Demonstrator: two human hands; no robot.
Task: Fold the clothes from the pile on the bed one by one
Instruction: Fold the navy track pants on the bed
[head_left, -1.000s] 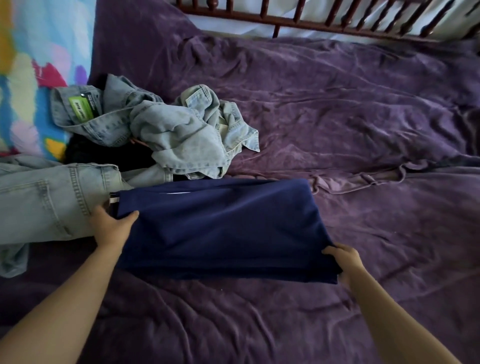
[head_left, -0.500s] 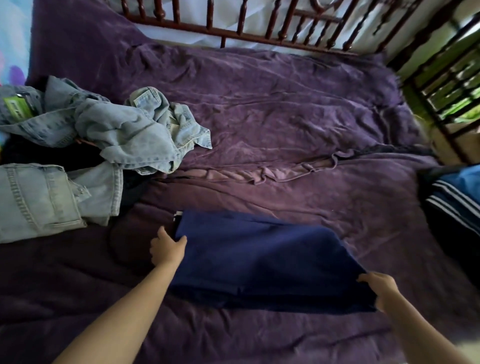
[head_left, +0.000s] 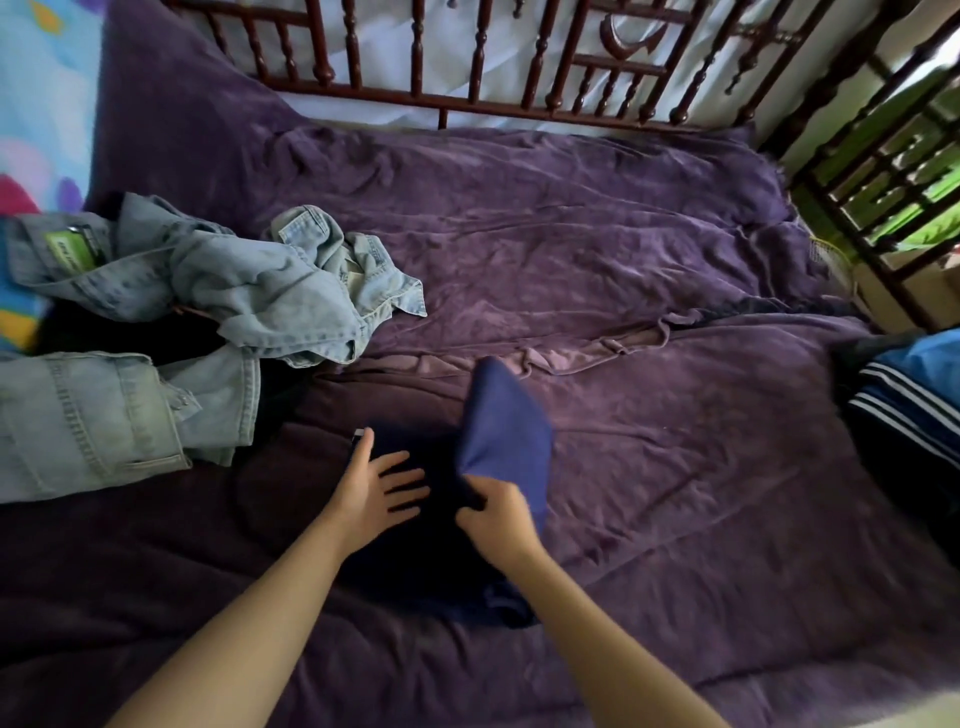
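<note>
A navy blue garment (head_left: 501, 431) lies in the middle of the purple bed cover (head_left: 675, 467), partly folded. My right hand (head_left: 496, 514) grips its right end and holds that end up and over toward the left, so a flap stands in the air. My left hand (head_left: 376, 480) lies flat on the garment's left half with fingers spread, pressing it down. The pile of light denim clothes (head_left: 228, 291) sits at the left of the bed, with something black under it.
A dark wooden spindle headboard (head_left: 467, 98) runs along the far side and a matching rail stands at the right. Folded clothes with blue and white stripes (head_left: 904, 395) lie at the bed's right edge. A colourful cloth (head_left: 36, 104) is at the far left.
My right hand has lifted the navy garment's right end and swung it left over the rest. My left hand has opened and laid flat on the garment. The view shifted right.
</note>
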